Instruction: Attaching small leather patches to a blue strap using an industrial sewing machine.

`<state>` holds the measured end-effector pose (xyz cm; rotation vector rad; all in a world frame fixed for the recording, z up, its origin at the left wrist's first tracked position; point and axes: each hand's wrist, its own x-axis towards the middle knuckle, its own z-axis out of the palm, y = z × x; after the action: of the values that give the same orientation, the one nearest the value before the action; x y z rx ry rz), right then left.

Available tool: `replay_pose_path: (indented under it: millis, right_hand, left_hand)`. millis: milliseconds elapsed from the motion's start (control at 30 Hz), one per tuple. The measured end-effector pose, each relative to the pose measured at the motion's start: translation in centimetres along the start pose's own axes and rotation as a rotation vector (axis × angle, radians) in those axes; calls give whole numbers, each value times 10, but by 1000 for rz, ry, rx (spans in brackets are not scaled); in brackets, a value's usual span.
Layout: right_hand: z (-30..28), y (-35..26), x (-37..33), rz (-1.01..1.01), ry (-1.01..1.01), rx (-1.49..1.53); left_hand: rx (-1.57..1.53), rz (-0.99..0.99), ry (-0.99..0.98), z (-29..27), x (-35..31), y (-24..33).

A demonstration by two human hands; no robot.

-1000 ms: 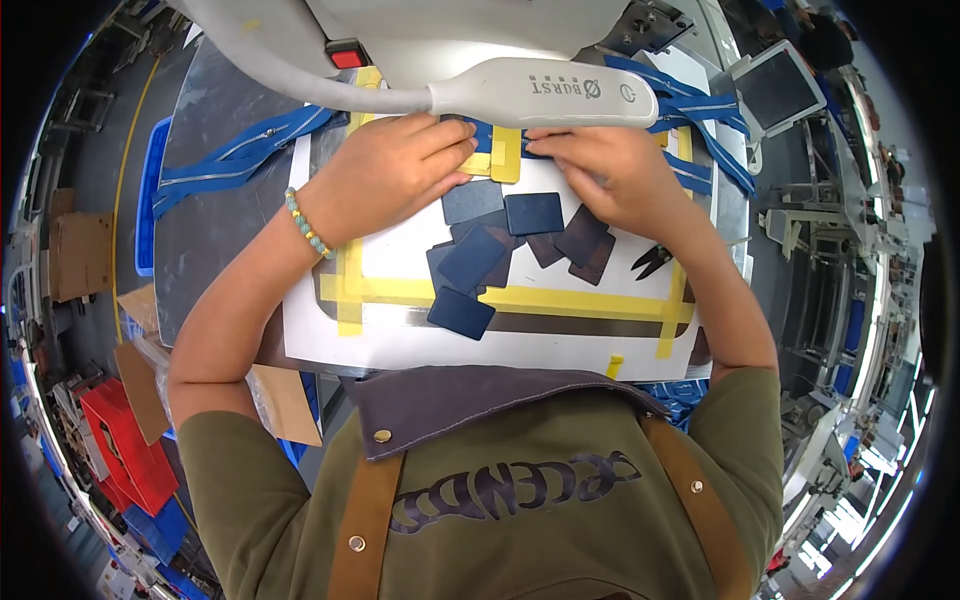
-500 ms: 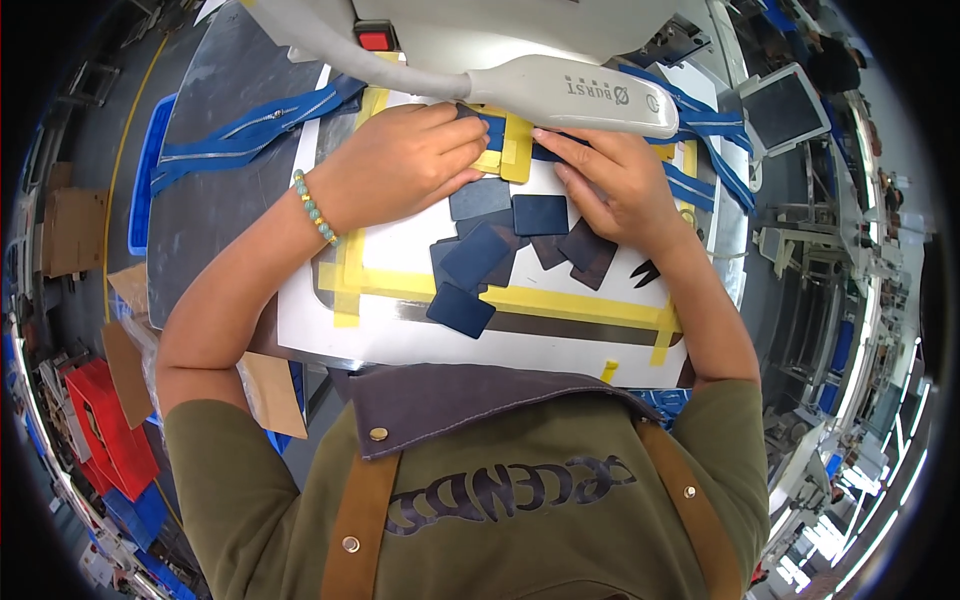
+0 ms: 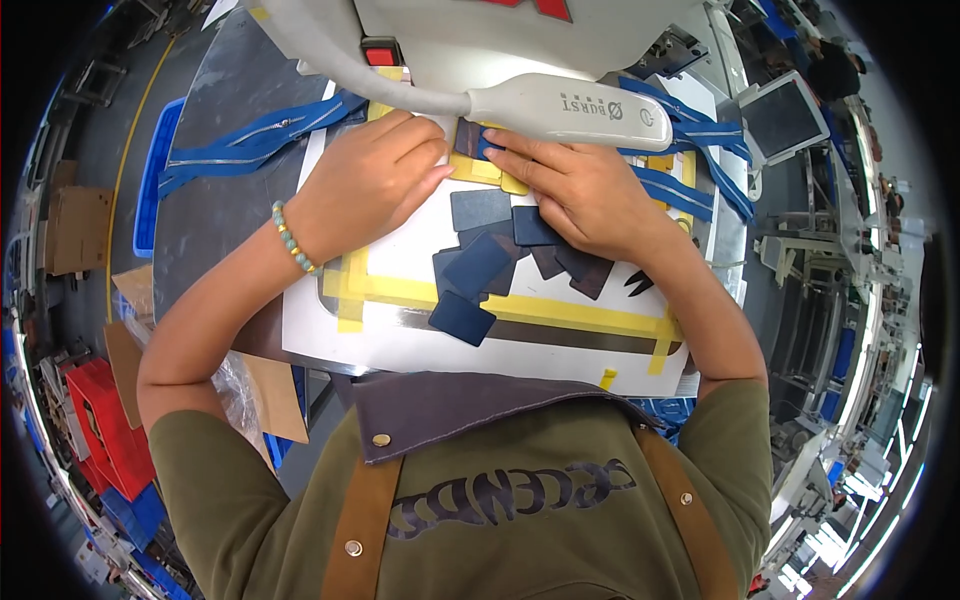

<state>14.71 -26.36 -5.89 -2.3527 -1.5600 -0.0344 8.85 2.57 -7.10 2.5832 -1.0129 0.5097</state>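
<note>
A yellow-taped frame (image 3: 475, 172) lies under the machine head, with a dark patch and a small blue piece (image 3: 487, 145) at its upper part. My right hand (image 3: 590, 200) has its fingers stretched out, the tips resting on the blue piece. Just left of the frame, my left hand (image 3: 370, 185) is curled, thumb close to the forefinger; whatever it may hold is hidden. Below the hands several dark blue and brown rectangular leather-like patches (image 3: 477, 260) lie loosely overlapped on a white sheet. One blue patch (image 3: 540, 226) sits partly under my right hand.
A white handheld device (image 3: 570, 108) on a thick hose hangs over the work. Blue zippers (image 3: 265, 135) lie at left, more blue zippers (image 3: 678, 192) at right. Black-tipped snips (image 3: 640, 282) rest by my right wrist. A red switch (image 3: 380, 54) is on the machine.
My left hand has drawn back leftward from the yellow frame. My right hand has moved left, its fingertips now on the blue piece. The view has shifted slightly.
</note>
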Motion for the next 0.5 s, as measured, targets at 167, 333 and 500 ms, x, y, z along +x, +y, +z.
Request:
replay_pose_path:
  millis: [167,333,500]
  right_hand:
    - [0,0,0,27,-14,-9]
    - [5,3,1,-13,59,-26]
    - [7,3,-1,-7,65,-50]
  left_hand:
    - [-186,-68,-36,1,-10,5]
    - [-285,-139,-156,2,-11,7]
    - [-227,-154,-224,3,-11,10]
